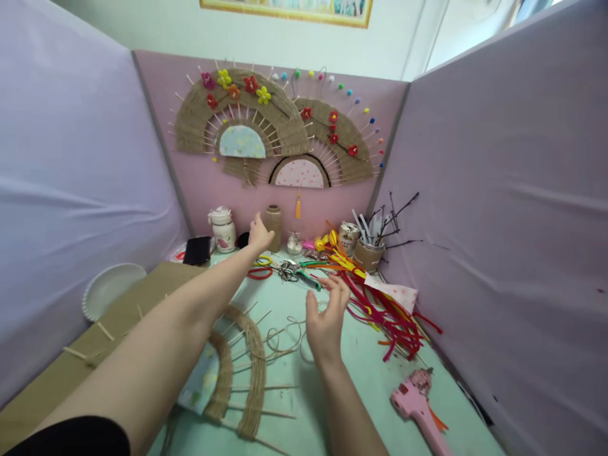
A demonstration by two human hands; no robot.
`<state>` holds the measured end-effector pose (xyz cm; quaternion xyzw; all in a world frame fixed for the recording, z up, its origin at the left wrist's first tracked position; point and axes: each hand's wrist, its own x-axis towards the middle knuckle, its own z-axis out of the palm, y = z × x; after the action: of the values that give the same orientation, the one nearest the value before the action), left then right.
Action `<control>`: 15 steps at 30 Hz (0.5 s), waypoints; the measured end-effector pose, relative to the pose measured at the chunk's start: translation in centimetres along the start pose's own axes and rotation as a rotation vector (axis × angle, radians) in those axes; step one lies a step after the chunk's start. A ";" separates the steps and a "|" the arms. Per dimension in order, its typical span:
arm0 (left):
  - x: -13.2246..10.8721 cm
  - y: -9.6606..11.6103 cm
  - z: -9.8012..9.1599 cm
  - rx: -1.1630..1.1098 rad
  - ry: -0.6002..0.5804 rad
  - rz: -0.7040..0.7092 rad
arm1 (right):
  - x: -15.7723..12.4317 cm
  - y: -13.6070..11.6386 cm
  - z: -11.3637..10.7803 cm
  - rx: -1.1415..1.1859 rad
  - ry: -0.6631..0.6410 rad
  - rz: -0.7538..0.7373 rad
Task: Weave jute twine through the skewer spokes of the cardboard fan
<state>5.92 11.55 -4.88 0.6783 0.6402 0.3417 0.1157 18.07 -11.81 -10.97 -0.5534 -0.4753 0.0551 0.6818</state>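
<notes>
My left hand [261, 233] is stretched far forward, its fingers partly hidden and apart, overlapping the left edge of a brown twine spool [273, 229]; I cannot tell if it touches. My right hand [329, 320] hovers over the table, thumb and curved fingers apart, holding nothing I can see. Between and below my arms lies a half-round fan frame of thin sticks with woven twine bands [255, 373] and a blue patterned centre [202, 380], partly covered by my left forearm. Loose twine [285, 342] loops from it towards my right hand.
Red-handled scissors [260, 273] and green-handled pliers [308, 278] lie ahead. Coloured pipe cleaners [380, 316] and a pink glue gun [418, 408] are on the right. A white jar [222, 229], a phone-like black object [197, 251] and a white dish [111, 288] stand left. Finished fans [289, 126] hang behind.
</notes>
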 end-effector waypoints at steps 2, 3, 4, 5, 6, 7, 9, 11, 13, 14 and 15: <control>1.8 0.5 0.1 0.006 0.032 0.056 | -0.5 -0.4 0.2 -0.013 -0.051 0.003; 2.6 0.7 0.2 0.011 0.035 0.083 | -0.7 -0.4 0.3 -0.020 -0.072 0.012; 3.4 1.0 0.3 0.019 0.030 0.104 | -0.8 -0.4 0.3 -0.025 -0.086 0.022; 4.0 1.2 0.4 0.028 0.018 0.119 | -0.8 -0.3 0.3 -0.027 -0.100 0.033; 4.6 1.4 0.5 0.037 0.004 0.126 | -0.8 -0.2 0.3 -0.027 -0.110 0.042; 5.2 1.5 0.6 0.045 -0.008 0.127 | -0.8 -0.2 0.3 -0.025 -0.119 0.050; 5.9 1.7 0.5 0.053 -0.023 0.120 | -0.7 -0.1 0.2 -0.017 -0.135 0.064; 6.2 1.6 0.1 0.046 -0.026 0.115 | -0.6 -0.1 0.2 -0.007 -0.146 0.074; 6.0 1.3 -0.9 0.024 -0.023 0.111 | -0.5 -0.2 0.1 0.002 -0.152 0.077; 5.8 1.1 -1.6 0.008 -0.016 0.107 | -0.5 -0.2 0.1 0.007 -0.153 0.076; 5.4 0.9 -2.5 -0.011 -0.002 0.100 | -0.5 -0.2 0.1 0.010 -0.153 0.073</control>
<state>4.81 15.87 -0.79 0.7092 0.6034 0.3499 0.1030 17.64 -12.06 -11.13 -0.5610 -0.5052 0.1245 0.6438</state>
